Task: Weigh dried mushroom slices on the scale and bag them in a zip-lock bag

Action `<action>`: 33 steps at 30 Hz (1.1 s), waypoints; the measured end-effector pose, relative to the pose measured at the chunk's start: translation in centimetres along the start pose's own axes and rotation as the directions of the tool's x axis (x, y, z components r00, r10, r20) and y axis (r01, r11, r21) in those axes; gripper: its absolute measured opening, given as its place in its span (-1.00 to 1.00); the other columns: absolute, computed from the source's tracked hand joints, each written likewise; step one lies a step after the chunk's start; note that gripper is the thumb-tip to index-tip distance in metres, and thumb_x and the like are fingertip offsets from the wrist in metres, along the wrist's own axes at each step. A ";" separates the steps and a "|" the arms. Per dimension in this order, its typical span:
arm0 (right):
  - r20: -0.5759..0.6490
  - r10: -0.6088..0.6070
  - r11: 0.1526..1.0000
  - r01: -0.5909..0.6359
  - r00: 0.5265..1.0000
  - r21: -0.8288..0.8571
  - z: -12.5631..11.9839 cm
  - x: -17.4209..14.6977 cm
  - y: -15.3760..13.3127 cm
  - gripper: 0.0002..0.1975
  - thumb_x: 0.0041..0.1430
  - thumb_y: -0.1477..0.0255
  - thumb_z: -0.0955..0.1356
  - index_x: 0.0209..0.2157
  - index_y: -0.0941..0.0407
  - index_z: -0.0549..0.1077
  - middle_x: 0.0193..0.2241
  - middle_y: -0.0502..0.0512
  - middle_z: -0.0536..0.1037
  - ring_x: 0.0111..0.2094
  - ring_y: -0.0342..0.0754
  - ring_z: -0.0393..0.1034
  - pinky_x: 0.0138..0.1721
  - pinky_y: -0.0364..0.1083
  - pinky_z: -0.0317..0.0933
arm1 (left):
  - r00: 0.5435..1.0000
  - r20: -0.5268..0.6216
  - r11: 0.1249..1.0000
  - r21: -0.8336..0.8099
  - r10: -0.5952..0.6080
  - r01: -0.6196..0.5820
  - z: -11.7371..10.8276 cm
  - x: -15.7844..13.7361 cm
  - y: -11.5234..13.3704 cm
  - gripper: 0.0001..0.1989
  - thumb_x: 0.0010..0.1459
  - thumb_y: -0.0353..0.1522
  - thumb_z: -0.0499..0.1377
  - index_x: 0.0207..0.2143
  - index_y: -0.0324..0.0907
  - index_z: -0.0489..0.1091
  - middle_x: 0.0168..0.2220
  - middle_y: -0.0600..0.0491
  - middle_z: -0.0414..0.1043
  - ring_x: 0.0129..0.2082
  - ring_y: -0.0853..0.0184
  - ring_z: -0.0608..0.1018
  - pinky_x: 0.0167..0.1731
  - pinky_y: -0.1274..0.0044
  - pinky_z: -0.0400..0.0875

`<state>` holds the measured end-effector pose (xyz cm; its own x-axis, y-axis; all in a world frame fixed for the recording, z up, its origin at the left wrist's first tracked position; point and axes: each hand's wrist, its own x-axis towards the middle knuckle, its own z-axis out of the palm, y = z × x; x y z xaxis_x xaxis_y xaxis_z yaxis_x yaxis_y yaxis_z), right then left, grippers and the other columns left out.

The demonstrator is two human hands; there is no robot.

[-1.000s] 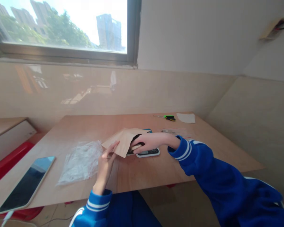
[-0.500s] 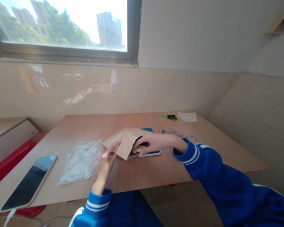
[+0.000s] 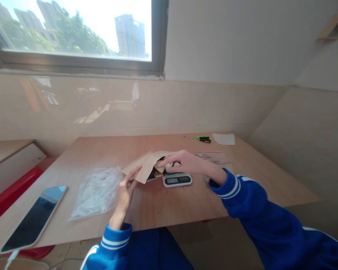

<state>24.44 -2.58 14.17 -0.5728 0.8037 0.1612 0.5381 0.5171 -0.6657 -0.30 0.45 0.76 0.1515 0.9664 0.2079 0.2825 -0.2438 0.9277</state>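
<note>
A brown paper bag [image 3: 141,168] lies tilted over the table, its mouth facing right. My left hand [image 3: 125,193] grips the bag's near left side, thumb on top. At the mouth, my right hand [image 3: 188,163] has its fingers curled and thumb brought in over pale and brown pieces [image 3: 158,173]; what exactly lies between the fingertips is hard to make out. Below that hand sits a small white digital scale [image 3: 177,180] with a dark display panel; its far part is hidden by the hand and bag.
To the left lie a stack of clear plastic bags [image 3: 97,193] and a phone [image 3: 35,217] with a white cable. Farther back are two screwdrivers [image 3: 204,139] and a white paper piece [image 3: 224,139]. Red-striped zip bags [image 3: 214,157] lie behind my right forearm.
My right hand has lifted and drawn slightly out of the bag's mouth. The mouth gapes wider, showing the pieces inside, and the scale's display panel has come into view.
</note>
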 end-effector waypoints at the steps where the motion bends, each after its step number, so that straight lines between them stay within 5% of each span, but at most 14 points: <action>1: -0.031 -0.003 1.000 0.003 1.000 0.012 -0.1 0.0 -0.1 -0.66 0.16 0.53 0.33 -0.03 0.08 0.54 -0.08 0.08 0.59 -0.10 -0.02 0.47 -0.08 -0.12 0.27 | 1.000 -0.002 1.000 0.006 0.000 0.000 -0.1 0.1 0.1 -0.55 0.12 -0.26 0.09 0.06 -0.14 0.43 0.05 -0.01 0.49 -0.01 0.12 0.53 0.03 0.32 0.37; 10: -0.280 0.009 0.982 0.045 0.960 0.186 -0.7 -0.2 1.4 -0.71 0.16 0.39 0.37 -0.07 0.04 0.55 -0.02 0.08 0.56 0.02 0.03 0.43 0.05 0.00 0.27 | 0.999 -0.033 0.999 0.026 0.035 -0.034 -0.5 1.4 0.6 -0.54 0.16 -0.15 0.12 0.06 -0.12 0.44 0.05 -0.02 0.50 0.08 0.10 0.48 0.10 0.32 0.31; 16: -0.576 0.227 0.935 -0.009 0.786 0.355 -1.5 -1.8 7.1 -0.60 0.04 0.30 0.46 -0.04 0.05 0.53 0.01 0.13 0.54 0.01 0.06 0.45 0.10 0.08 0.26 | 0.998 -0.054 0.999 -0.027 0.018 -0.020 -0.5 1.9 -0.2 -0.53 0.15 -0.13 0.16 0.06 -0.13 0.43 -0.02 -0.03 0.54 -0.01 0.12 0.54 0.02 0.36 0.37; 24: -0.526 0.356 0.932 -0.254 0.773 0.257 2.3 -1.4 16.8 -0.65 0.09 0.39 0.39 -0.09 0.24 0.54 -0.03 0.31 0.55 0.01 0.10 0.46 0.09 0.08 0.28 | 0.993 -0.113 0.999 -0.011 0.038 -0.040 -0.3 1.9 -1.0 -0.58 0.12 -0.14 0.20 0.02 -0.06 0.47 0.02 0.04 0.52 0.07 0.14 0.49 0.07 0.40 0.33; 33: -0.510 0.349 0.935 -0.254 0.786 0.248 2.4 -1.8 16.5 -0.66 0.12 0.30 0.37 -0.09 0.13 0.56 -0.04 0.19 0.57 0.02 0.14 0.45 0.08 0.13 0.28 | 0.992 -0.117 0.999 0.002 0.034 -0.034 -0.3 1.9 -0.9 -0.57 0.12 -0.14 0.19 0.02 -0.08 0.48 0.00 0.02 0.53 0.07 0.12 0.50 0.05 0.39 0.35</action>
<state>32.82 3.81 1.13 0.0529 0.9626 0.2658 0.4953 0.2058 -0.8440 -0.56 2.49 0.44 0.0487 0.9604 0.2745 0.2787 -0.2770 0.9196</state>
